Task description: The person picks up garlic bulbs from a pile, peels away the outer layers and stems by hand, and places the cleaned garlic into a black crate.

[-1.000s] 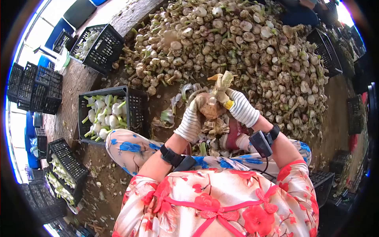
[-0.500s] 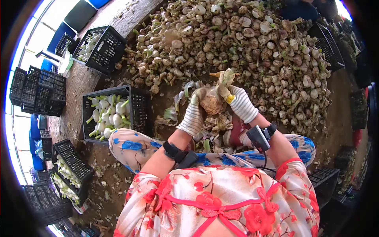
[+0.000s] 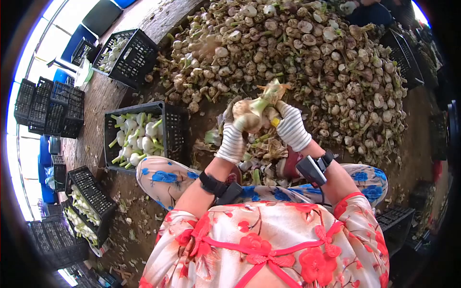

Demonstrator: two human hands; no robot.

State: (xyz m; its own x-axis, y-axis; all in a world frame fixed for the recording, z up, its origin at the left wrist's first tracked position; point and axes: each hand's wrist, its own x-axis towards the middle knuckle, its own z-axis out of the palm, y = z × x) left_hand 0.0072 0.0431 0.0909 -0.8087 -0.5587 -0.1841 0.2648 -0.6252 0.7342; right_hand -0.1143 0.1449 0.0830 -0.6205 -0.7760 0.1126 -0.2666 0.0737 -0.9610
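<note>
Above my lap, my left hand (image 3: 232, 139), in a striped knit glove, is closed around a garlic bulb (image 3: 247, 115). The bulb's pale green stem (image 3: 259, 104) tilts up to the right and ends in dry, torn leaves (image 3: 275, 91). My right hand (image 3: 293, 130), also gloved, has its fingers curled against the stem side of the bulb. Something small and yellow (image 3: 275, 122) shows at its thumb; I cannot make out what it is. Peeled skins and leaves (image 3: 266, 149) lie beneath my hands, between my shoes.
A large heap of unpeeled garlic (image 3: 297, 57) fills the floor ahead. To my left stands a black crate (image 3: 165, 134) holding cleaned white garlic (image 3: 137, 137). More crates (image 3: 137, 57) line the left side. Another person's gloved hand (image 3: 348, 7) shows beyond the heap.
The bulb has turned and paler skin and a bare green stem now show. My left hand is around the bulb; my right hand has shifted slightly. The view has moved a little.
</note>
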